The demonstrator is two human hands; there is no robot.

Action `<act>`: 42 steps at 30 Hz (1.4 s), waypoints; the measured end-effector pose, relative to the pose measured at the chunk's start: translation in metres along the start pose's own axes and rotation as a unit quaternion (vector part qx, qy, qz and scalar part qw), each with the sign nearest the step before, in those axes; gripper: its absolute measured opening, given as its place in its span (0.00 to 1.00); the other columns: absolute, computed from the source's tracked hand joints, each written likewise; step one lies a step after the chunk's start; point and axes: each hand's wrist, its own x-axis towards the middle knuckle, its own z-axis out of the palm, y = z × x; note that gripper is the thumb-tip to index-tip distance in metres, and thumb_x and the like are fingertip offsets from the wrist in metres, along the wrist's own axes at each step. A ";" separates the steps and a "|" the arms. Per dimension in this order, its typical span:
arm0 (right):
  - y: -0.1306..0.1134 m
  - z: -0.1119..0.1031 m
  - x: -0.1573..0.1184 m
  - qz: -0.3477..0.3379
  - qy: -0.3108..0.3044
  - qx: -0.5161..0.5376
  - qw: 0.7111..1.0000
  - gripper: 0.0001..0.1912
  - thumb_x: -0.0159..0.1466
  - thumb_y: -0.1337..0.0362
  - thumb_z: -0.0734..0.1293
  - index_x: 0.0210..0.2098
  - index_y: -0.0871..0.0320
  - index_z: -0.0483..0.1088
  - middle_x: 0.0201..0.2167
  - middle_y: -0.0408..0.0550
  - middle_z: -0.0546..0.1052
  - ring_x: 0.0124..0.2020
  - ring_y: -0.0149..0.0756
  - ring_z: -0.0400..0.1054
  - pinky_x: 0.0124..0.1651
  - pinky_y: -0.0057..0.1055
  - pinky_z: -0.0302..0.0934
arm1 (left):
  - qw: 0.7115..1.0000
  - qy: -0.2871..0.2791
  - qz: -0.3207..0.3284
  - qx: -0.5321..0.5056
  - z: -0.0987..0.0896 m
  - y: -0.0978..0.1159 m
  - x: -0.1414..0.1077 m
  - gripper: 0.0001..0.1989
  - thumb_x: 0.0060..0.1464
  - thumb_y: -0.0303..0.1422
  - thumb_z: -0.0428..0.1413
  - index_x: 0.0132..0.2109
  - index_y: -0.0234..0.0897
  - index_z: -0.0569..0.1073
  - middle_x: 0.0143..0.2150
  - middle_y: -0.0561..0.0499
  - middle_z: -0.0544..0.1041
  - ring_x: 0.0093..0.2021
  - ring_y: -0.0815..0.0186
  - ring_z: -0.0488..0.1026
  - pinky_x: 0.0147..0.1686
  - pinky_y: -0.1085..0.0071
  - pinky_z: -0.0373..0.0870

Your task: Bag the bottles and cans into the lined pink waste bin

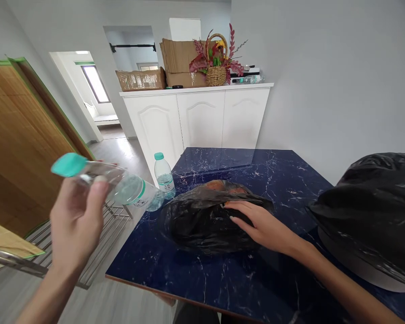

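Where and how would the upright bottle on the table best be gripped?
The upright bottle is probably best gripped just under its teal cap, from above: its top is unobstructed, while the black bag and the bottle in the left hand flank its lower part in view.

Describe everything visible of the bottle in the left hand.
The bottle is clear and looks like plastic, with a teal cap in place and a label bearing a teal band and dark characters too blurred to read. It appears partly filled with clear liquid. The left hand holds it near the cap. It is tilted, cap end up to the left and base down to the right, by the left edge of the table. Whether its base touches anything is unclear.
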 end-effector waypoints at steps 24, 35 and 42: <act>0.063 0.008 0.055 -0.048 -0.017 -0.311 0.949 0.35 0.59 0.73 0.76 0.65 0.59 0.69 0.67 0.67 0.71 0.71 0.67 0.61 0.71 0.63 0.55 | 0.993 -0.061 -0.048 0.089 0.054 -0.105 0.013 0.41 0.59 0.53 0.65 0.69 0.35 0.62 0.70 0.32 0.68 0.70 0.43 0.69 0.68 0.44 0.69; -0.051 -0.042 -0.022 0.034 -0.018 0.184 0.982 0.34 0.59 0.48 0.82 0.61 0.47 0.75 0.58 0.48 0.81 0.58 0.52 0.77 0.62 0.47 0.72 | 0.969 -0.149 0.197 -0.029 0.023 0.010 -0.054 0.13 0.65 0.38 0.62 0.55 0.50 0.74 0.49 0.47 0.78 0.52 0.51 0.79 0.55 0.48 0.79; -0.105 -0.003 -0.016 0.021 0.012 0.385 0.923 0.30 0.59 0.56 0.83 0.59 0.49 0.76 0.55 0.46 0.82 0.54 0.44 0.78 0.60 0.39 0.73 | 0.919 -0.387 0.069 -0.023 0.026 0.046 -0.100 0.51 0.52 0.47 0.73 0.77 0.59 0.57 0.65 0.45 0.80 0.57 0.45 0.82 0.54 0.52 0.84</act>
